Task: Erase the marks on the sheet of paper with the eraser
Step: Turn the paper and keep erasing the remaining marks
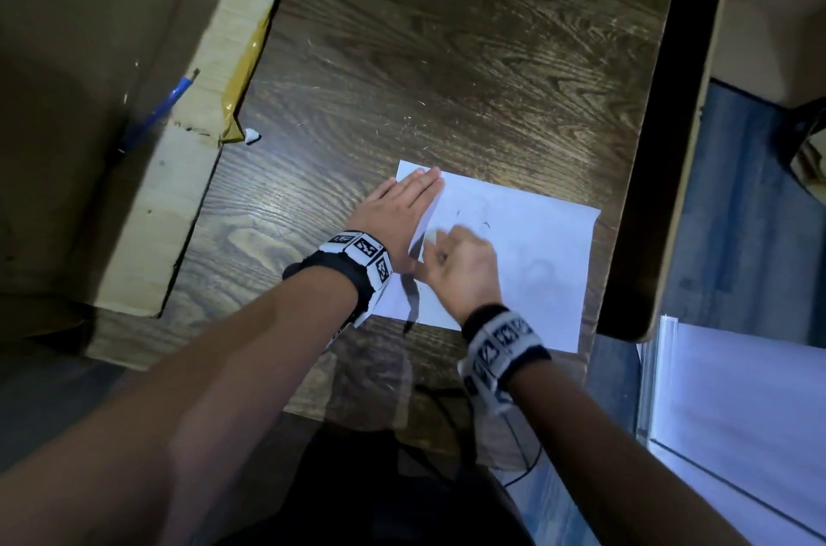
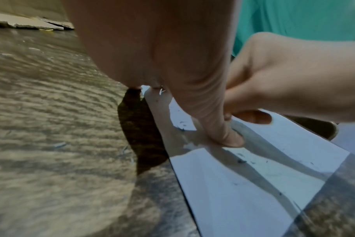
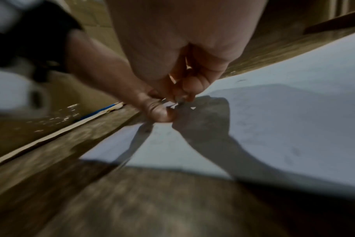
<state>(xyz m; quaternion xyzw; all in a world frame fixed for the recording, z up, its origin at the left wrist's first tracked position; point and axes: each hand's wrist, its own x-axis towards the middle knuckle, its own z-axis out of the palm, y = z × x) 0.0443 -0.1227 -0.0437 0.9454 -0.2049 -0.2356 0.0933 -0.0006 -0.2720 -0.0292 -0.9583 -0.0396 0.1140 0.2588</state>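
Observation:
A white sheet of paper [image 1: 536, 250] lies on the dark wooden table [image 1: 447, 53], near its right edge. Faint pencil marks [image 1: 538, 270] show on it. My left hand [image 1: 402, 205] lies flat with straight fingers on the sheet's left edge. In the left wrist view its thumb [image 2: 217, 121] presses the paper [image 2: 243, 184]. My right hand [image 1: 460, 264] is curled just right of that thumb, blurred, its fingertips down on the sheet. In the right wrist view those fingertips [image 3: 184, 91] pinch a small pale eraser [image 3: 179, 100], which is mostly hidden.
An open cardboard box [image 1: 134, 98] holding a blue pen [image 1: 156, 112] fills the left side. A small white scrap [image 1: 252, 136] lies by its corner. Eraser crumbs dot the wood. A stack of white sheets [image 1: 737, 411] sits lower right, beyond the table edge.

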